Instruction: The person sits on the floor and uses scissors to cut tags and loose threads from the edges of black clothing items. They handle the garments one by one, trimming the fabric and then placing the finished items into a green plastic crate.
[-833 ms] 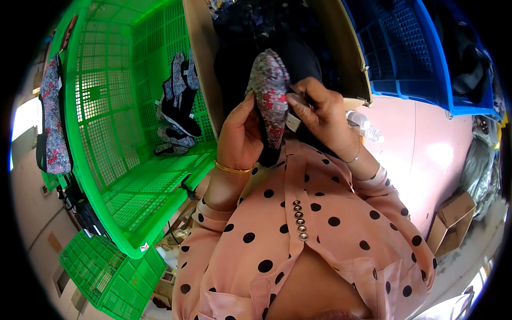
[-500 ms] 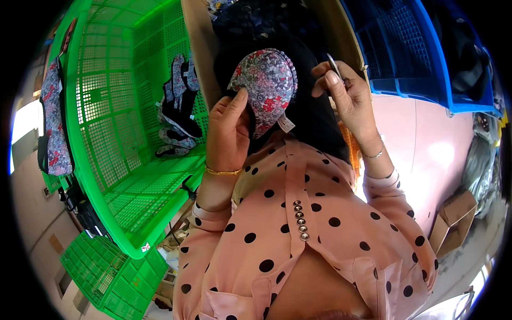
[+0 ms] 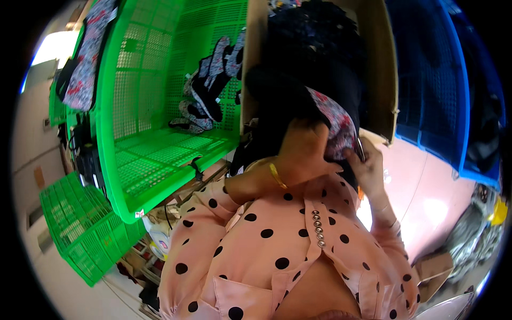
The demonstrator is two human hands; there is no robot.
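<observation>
A padded floral cloth piece [image 3: 340,120] with a black side stands tilted over my lap. My left hand [image 3: 303,149], a little blurred, is closed at its lower edge; part of the grip is hidden behind the hand. At its right edge is my right hand [image 3: 368,165], closed on a small thin metal tool [image 3: 360,149] that looks like thread snips. The tool lies close against the cloth; whether it touches cannot be made out.
To the left, a green plastic crate [image 3: 120,176] holds several similar floral pieces [image 3: 213,69], and another floral piece [image 3: 88,58] hangs over its outer side. Ahead, a cardboard box [image 3: 381,58] contains dark material. A blue crate [image 3: 432,106] stands right; a second green crate [image 3: 80,229] sits lower left.
The floral piece has turned and moved right, showing more black. My hands have come together, with the metal tool now at its edge. The whole view has shifted.
</observation>
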